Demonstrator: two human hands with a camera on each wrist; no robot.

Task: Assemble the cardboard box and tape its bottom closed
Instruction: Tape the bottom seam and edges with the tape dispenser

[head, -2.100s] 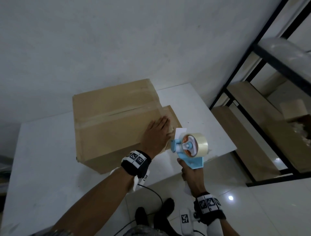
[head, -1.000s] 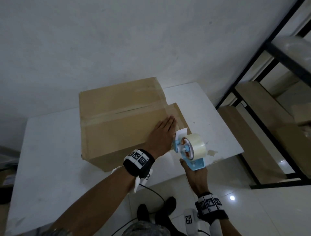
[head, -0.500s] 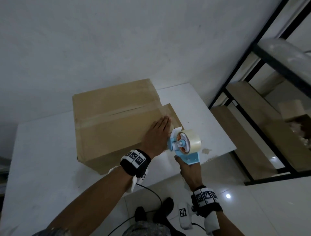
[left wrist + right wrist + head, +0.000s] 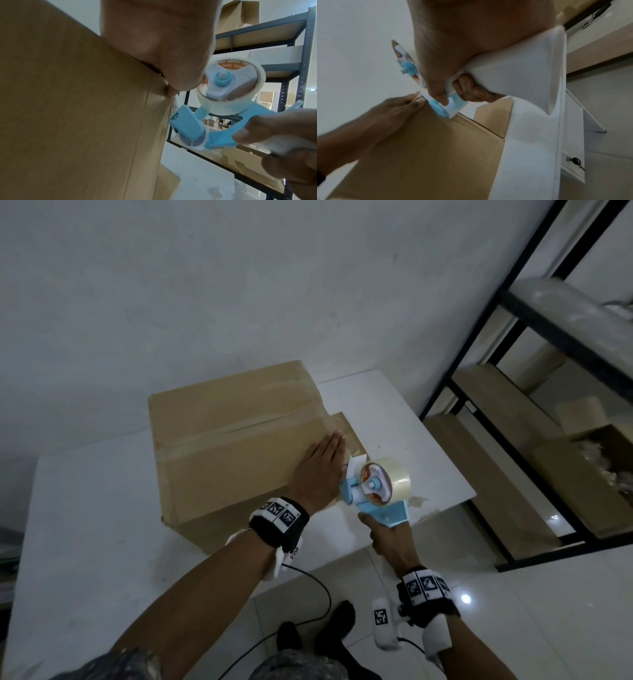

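The cardboard box (image 4: 233, 446) sat on the white table (image 4: 85, 508) near the wall, its upturned face closed, with a strip of clear tape running along the centre seam and a loose flap sticking out at the right end. The left hand (image 4: 318, 474) lay flat on that face near the right edge, fingers straight and together, pressing down. The right hand (image 4: 390, 539) was clenched round the white handle of a blue tape dispenser (image 4: 373, 491), whose head met the box's right edge just beside the left fingertips. Half a second earlier the dispenser had been in almost the same spot; two seconds earlier it had hung a little farther right, apart from the box.
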